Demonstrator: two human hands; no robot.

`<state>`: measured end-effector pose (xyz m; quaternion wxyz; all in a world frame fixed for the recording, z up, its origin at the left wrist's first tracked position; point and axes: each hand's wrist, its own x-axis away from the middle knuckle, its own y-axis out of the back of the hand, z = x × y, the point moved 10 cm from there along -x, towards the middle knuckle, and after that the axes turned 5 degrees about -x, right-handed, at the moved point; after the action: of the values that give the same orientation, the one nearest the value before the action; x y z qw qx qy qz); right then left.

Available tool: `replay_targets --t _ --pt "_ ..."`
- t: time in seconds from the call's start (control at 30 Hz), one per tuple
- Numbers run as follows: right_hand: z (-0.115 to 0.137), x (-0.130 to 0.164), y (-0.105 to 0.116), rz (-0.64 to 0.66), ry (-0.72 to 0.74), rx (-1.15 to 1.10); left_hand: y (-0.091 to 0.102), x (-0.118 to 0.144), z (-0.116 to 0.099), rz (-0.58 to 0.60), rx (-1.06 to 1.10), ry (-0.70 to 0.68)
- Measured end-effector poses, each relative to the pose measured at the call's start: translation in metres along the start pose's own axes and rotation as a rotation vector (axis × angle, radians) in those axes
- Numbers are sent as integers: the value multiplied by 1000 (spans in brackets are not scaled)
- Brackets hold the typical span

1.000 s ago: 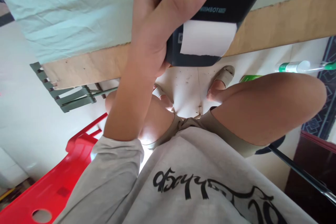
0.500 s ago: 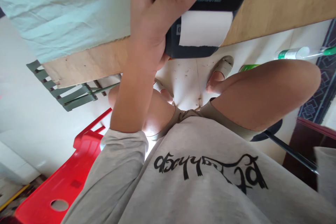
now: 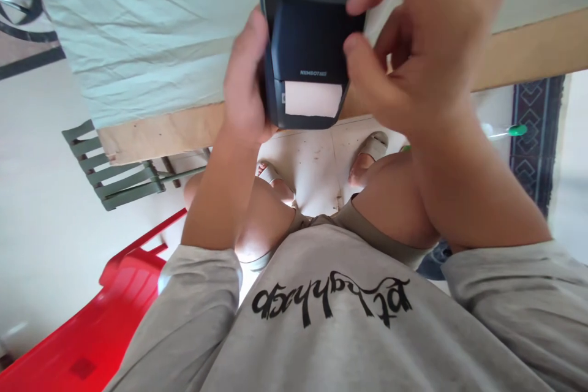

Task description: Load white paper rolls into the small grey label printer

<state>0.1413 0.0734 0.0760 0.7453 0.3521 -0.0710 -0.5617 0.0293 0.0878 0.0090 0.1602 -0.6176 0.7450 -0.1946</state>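
A black label printer [image 3: 307, 37] marked NIIMBOT is held up over the table's near edge. From its front slot a blank white paper label [image 3: 313, 99] sticks out. My left hand [image 3: 245, 82] grips the printer's left side, thumb along the edge and the other fingers hidden behind it. At the opposite side is my right hand [image 3: 427, 43], its thumb and index fingertips apart at the printer's right edge. Whether those tips press on the casing I cannot tell. The remaining right fingers are bent and partly hidden.
A table with a wooden edge [image 3: 160, 131] and a pale green cloth [image 3: 151, 30] lies in front of me. A red plastic chair [image 3: 92, 318] stands at left, near a green slatted folding seat [image 3: 119, 177]. A bottle with a green cap [image 3: 517, 130] is at right by a dark patterned mat [image 3: 535, 153].
My right hand has come into view at the printer's right edge. The printer, in my left hand, now sits lower and further left in view, with more of its top showing.
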Motion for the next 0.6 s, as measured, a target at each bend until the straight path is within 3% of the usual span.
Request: replay_targets --t 0.07,0.13,0.27,0.43,0.6 --pt "12 -3 0 -47 137 162 2 -1 0 -52 45 10" --pt "17 -3 -6 -50 211 245 -1 -3 4 6 33 45" --pt "12 -5 -12 -13 173 207 14 -7 16 30 -65 131" --pt "9 -6 -15 9 138 161 29 -3 3 -89 -83 -18" --pt "13 -6 -21 54 213 136 28 1 -1 -135 -55 38"
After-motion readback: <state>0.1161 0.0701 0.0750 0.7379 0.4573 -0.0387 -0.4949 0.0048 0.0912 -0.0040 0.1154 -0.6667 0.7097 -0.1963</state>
